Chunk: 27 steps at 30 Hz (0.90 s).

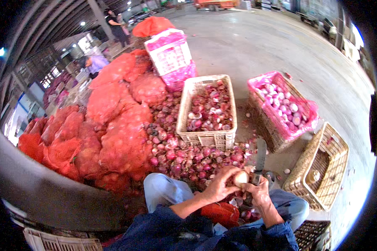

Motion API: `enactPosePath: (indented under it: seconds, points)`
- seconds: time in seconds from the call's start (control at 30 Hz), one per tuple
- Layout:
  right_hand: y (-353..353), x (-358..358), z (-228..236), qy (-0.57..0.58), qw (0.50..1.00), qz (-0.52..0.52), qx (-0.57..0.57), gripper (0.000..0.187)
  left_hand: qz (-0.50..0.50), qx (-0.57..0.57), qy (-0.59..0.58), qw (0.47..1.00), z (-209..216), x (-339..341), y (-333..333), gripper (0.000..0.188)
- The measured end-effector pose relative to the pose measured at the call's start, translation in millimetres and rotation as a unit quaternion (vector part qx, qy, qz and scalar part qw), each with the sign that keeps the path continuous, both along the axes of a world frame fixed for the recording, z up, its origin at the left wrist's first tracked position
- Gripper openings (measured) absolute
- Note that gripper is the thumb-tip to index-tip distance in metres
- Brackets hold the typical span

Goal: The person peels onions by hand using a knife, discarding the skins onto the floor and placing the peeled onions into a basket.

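Note:
Just above my lap, my left hand (223,184) is closed around a pale, partly bared onion (241,178). Close beside it, my right hand (259,193) grips a knife (261,154), whose broad grey blade points up and away from me. The right thumb is at the onion's side; the knife's handle is mostly hidden by the fingers. In front of my knees lies a loose heap of red onions (188,161). A red mesh sack (222,214) and some onion skins are between my legs.
A cream crate (206,137) of onions and skins stands on the heap. To its right is a pink-lined crate (280,134) of peeled onions. Nearer on the right, a tilted crate (343,152) holds a pale object. Full red mesh sacks (121,117) pile up at left. People are behind.

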State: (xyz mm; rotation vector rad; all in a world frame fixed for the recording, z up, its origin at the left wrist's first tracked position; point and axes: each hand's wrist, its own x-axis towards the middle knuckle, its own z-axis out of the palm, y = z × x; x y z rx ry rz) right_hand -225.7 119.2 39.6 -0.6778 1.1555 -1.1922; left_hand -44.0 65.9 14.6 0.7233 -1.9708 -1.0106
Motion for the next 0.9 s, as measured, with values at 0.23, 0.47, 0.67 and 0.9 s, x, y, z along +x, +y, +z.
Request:
enactPosePath:
  seconds: [0.23, 0.47, 0.67, 0.9]
  points:
    - [0, 10, -16, 0.161, 0.979, 0.032, -0.116, 0.036, 0.019, -0.019, -0.095, 0.995, -9, -3, 12, 0.075]
    - [-1, -5, -19, 0.170, 0.981, 0.031, -0.091, 0.049, -0.002, 0.008, -0.080, 0.997, -1, -2, 8, 0.083]
    - [3, -6, -3, 0.173, 0.977, 0.055, -0.114, 0.047, -0.066, 0.057, -0.072, 0.994, 4, 4, 7, 0.089]
    - [1, -18, 11, 0.076, 0.985, 0.145, -0.047, 0.045, -0.106, 0.077, -0.025, 0.991, 20, 2, 6, 0.091]
